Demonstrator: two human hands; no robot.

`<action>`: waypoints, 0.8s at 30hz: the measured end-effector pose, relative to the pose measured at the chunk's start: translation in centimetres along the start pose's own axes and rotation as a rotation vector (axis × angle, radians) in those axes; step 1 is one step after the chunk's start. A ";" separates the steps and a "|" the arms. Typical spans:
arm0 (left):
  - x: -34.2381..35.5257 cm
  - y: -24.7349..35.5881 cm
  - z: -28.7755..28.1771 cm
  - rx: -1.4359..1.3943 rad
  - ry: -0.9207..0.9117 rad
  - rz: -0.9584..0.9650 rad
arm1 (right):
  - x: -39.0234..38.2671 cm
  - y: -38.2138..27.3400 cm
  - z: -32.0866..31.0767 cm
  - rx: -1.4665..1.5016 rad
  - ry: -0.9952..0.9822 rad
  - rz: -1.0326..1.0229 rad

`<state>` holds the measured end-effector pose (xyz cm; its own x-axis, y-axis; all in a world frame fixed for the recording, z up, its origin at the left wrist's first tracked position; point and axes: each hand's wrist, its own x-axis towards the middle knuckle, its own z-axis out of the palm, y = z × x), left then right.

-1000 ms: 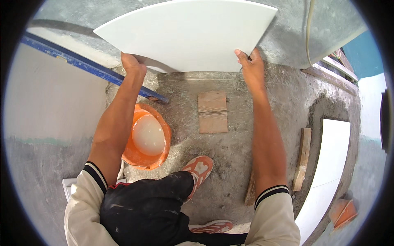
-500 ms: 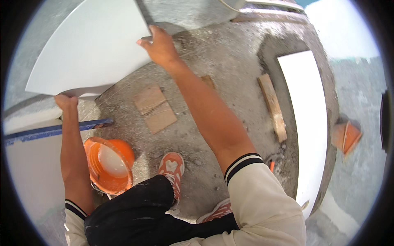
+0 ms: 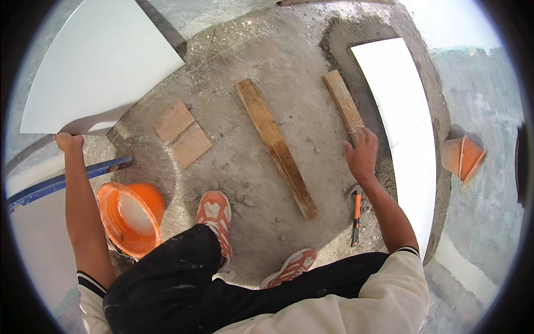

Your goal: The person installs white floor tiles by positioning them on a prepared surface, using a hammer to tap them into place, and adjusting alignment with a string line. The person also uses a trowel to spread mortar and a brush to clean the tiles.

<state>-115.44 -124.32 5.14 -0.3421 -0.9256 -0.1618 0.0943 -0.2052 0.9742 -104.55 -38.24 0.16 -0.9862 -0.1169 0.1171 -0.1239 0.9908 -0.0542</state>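
Observation:
My left hand is closed on the lower corner of a large white tile, whose shadowed lower edge shows beside the fingers. On the right, my right hand is on the lower half of a short wooden block, thumb on one side and fingers curled over it. The hand hides the block's lower end. A long white strip of tile with a curved look lies just right of that hand. Below the hand, a hammer with an orange and black handle rests on the ground.
An orange bucket with whitish liquid stands by my left leg, near a blue straightedge. A brown square piece and a long wooden batten lie on the rough mortar floor. Another orange container sits at the far right.
My right hand has let go of the white tile's right edge and moved right and down to the wooden block. My left hand stays on the tile. The view has shifted.

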 end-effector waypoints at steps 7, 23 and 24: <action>-1.2 2.6 0.1 0.010 0.068 -0.069 | -2.0 4.1 2.2 0.012 -0.264 0.355; -36.5 12.2 0.3 0.289 -0.669 0.324 | -14.5 -1.3 -0.7 0.532 -0.610 -0.197; -37.7 12.7 -0.8 0.309 -0.690 0.314 | -15.8 -1.0 -0.9 0.531 -0.617 -0.229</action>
<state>-100.64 -92.27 23.52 -0.8505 -0.5007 0.1613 0.0542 0.2216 0.9736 -88.75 -37.35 -0.75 -0.7942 -0.4802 -0.3723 -0.2112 0.7927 -0.5719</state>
